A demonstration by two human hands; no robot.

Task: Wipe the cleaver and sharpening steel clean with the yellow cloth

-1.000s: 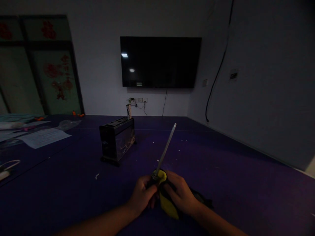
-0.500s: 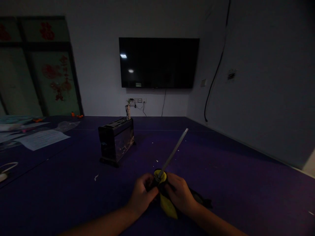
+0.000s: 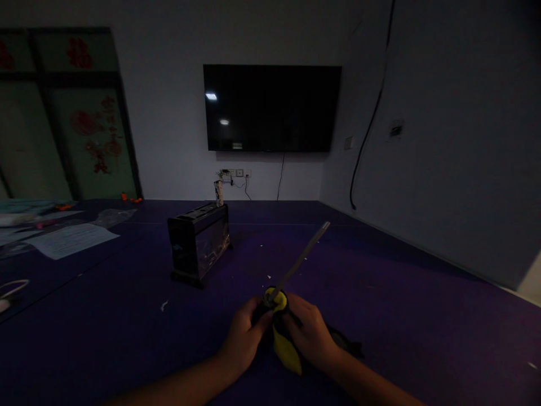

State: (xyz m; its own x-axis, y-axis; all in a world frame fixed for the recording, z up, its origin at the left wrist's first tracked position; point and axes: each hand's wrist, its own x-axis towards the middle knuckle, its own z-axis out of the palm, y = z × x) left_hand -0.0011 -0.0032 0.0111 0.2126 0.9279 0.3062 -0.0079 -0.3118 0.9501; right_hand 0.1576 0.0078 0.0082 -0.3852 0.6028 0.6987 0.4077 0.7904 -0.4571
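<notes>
Low in the middle of the view, my left hand grips the left side of a black-and-yellow soft cloth piece. My right hand has its fingers closed on the right side of the same piece. Between the hands its round opening shows yellow inside, and a yellow flap hangs below. From that opening a thin, pale, see-through rod slants up to the right. More dark material shows on the table past my right wrist. The fingertips are partly hidden in the cloth.
The purple table has small white scraps. Left of centre stands a black box-like appliance with a patterned cylinder behind it. Printed sheets and clear plastic lie at the left. A television hangs on the wall.
The rod has tipped further to the right, its upper end lower and farther right. The opening of the cloth has shifted slightly. Both hands keep their hold.
</notes>
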